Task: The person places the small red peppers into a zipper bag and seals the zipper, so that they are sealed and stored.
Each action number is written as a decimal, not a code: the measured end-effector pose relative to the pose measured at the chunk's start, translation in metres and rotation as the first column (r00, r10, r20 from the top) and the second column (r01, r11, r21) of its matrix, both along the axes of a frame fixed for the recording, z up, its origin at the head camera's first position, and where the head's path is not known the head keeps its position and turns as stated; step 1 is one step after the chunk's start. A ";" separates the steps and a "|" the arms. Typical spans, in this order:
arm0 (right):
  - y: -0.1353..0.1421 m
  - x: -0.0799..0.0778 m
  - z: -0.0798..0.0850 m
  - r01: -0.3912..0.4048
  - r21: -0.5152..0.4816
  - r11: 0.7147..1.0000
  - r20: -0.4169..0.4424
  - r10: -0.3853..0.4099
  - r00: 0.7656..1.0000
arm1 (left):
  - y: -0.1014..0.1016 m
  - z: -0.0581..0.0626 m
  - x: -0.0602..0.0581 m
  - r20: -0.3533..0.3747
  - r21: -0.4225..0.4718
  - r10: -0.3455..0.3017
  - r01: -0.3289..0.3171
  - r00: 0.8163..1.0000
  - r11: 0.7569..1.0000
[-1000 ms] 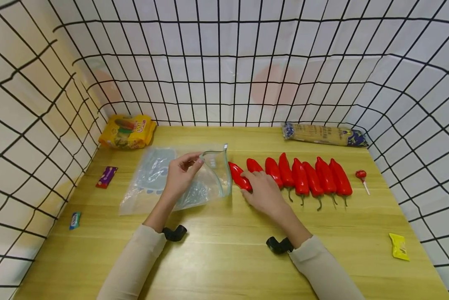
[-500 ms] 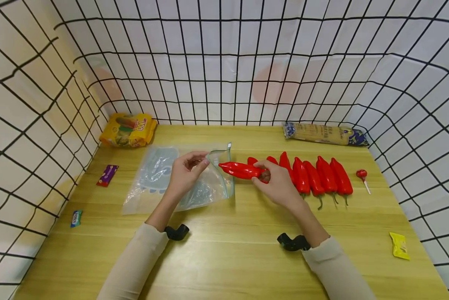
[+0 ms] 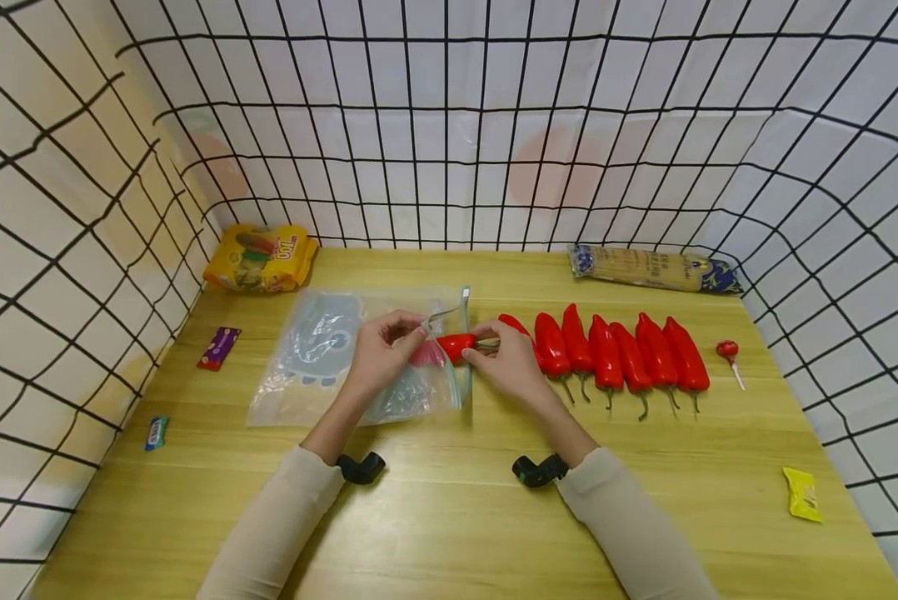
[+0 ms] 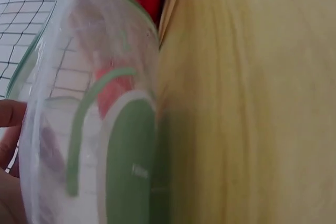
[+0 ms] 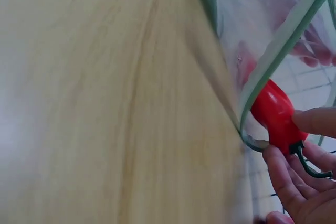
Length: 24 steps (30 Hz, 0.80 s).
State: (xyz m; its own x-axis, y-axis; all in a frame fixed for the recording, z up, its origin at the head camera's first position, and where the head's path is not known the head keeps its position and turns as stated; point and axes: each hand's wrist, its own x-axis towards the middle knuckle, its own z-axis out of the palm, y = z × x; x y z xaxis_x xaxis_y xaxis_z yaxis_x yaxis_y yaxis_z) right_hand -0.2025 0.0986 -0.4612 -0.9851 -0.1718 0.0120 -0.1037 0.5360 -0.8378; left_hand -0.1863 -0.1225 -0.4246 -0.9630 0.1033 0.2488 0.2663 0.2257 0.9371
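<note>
My left hand (image 3: 389, 343) pinches the upper edge of a clear zip-lock bag (image 3: 306, 400) at its mouth, which gapes to the right. A red pepper (image 5: 278, 116) passes through that mouth, its tip inside the bag and its stem end outside. My right hand (image 3: 507, 357) holds this pepper by the stem end, with thumb and fingers about it in the right wrist view. Through the plastic, the left wrist view shows the pepper's red tip (image 4: 111, 90) blurred. Right of my right hand lies a row of several red peppers (image 3: 606, 354), stems toward me; the leftmost is partly behind the hand.
A yellow snack packet (image 3: 260, 258) lies at the back left and a noodle packet (image 3: 655, 268) at the back right. Small sweets lie at the sides: a purple bar (image 3: 219, 348), a blue-green one (image 3: 156, 433), a lollipop (image 3: 728, 350) and a yellow sachet (image 3: 802, 494). Black wire mesh (image 3: 464, 158) encloses the table.
My right hand picked up the leftmost pepper from the row, turned it sideways and moved it left, tip first, into the bag's mouth. My left hand kept its hold on the bag.
</note>
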 end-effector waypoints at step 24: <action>0.028 0.031 0.015 -0.137 -0.100 0.986 0.080 0.145 0.986 | 0.002 -0.034 -0.015 0.035 0.261 0.085 -0.091 0.996 0.961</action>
State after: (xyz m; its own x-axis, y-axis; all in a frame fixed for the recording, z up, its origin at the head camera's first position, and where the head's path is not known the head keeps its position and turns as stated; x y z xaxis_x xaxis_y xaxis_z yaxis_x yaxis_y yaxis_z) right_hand -0.1716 0.1271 -0.4459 -0.9490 -0.3113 -0.0493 -0.0979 0.4397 -0.8928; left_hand -0.2014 -0.1209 -0.4589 -0.9713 -0.0480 0.2330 0.2336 -0.0072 0.9723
